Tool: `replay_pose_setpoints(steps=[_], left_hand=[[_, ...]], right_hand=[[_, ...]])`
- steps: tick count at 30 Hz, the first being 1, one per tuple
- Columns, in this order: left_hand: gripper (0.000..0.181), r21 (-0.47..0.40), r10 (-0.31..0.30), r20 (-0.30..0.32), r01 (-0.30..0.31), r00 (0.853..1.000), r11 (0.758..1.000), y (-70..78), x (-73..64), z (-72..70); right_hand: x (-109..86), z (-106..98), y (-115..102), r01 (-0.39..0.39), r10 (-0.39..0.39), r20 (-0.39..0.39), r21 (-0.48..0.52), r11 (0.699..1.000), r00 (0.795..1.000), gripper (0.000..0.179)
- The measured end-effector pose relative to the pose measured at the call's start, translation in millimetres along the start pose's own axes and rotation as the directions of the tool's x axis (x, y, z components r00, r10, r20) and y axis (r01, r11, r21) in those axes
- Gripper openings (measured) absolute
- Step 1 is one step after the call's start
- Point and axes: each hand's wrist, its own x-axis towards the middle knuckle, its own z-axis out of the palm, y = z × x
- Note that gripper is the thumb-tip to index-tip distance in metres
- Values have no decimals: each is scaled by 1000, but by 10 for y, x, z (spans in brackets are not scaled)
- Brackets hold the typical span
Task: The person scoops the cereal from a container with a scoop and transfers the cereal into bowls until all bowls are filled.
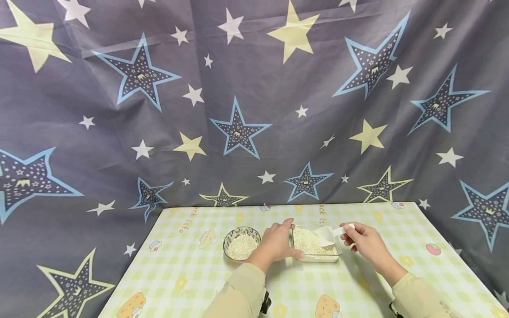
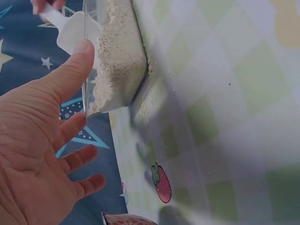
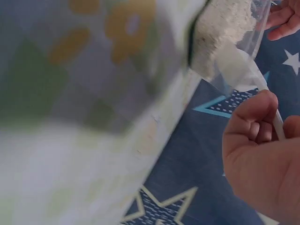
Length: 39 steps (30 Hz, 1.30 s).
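A rectangular clear glass container point(image 1: 316, 258) holds pale, flaky oat-like grain point(image 2: 123, 56). At its left end is my left hand point(image 1: 277, 242), the thumb against the near corner and the other fingers spread loosely toward the far corner. My right hand point(image 1: 366, 245) pinches the handle of a white scoop point(image 1: 327, 236) between thumb and fingers, at the container's right side. The scoop's head point(image 3: 236, 68) lies tilted in the grain inside the container. Left of my left hand stands a round patterned bowl point(image 1: 226, 249) with similar pale grain in it.
A table with a green-and-white checked cloth point(image 1: 191, 282) lies under everything. Behind it hangs a dark curtain point(image 1: 254, 176) printed with stars. A few small crumbs point(image 2: 145, 110) lie on the cloth beside the container.
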Motion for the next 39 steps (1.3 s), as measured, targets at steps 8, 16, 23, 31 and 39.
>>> replay_pose_setpoints(steps=[8, 16, 23, 31, 39], left_hand=[[114, 10, -13, -8, 13, 1000, 1000, 36, -22, -1], [114, 46, -6, -19, 7, 1000, 999, 63, -25, 22], [114, 55, -5, -28, 7, 1000, 998, 66, -38, 27], [108, 20, 29, -38, -28, 999, 999, -11, -144, 46], [100, -5, 117, -187, -121, 975, 993, -390, -413, -266]], right_hand=[[76, 9, 138, -180, 159, 100, 263, 948, 982, 42], [70, 59, 217, -264, 227, 145, 354, 897, 963, 29], [70, 51, 295, -278, 235, 152, 420, 864, 960, 27], [66, 78, 383, -321, 295, 138, 544, 775, 945, 20], [62, 83, 396, -325, 318, 127, 621, 713, 940, 19]])
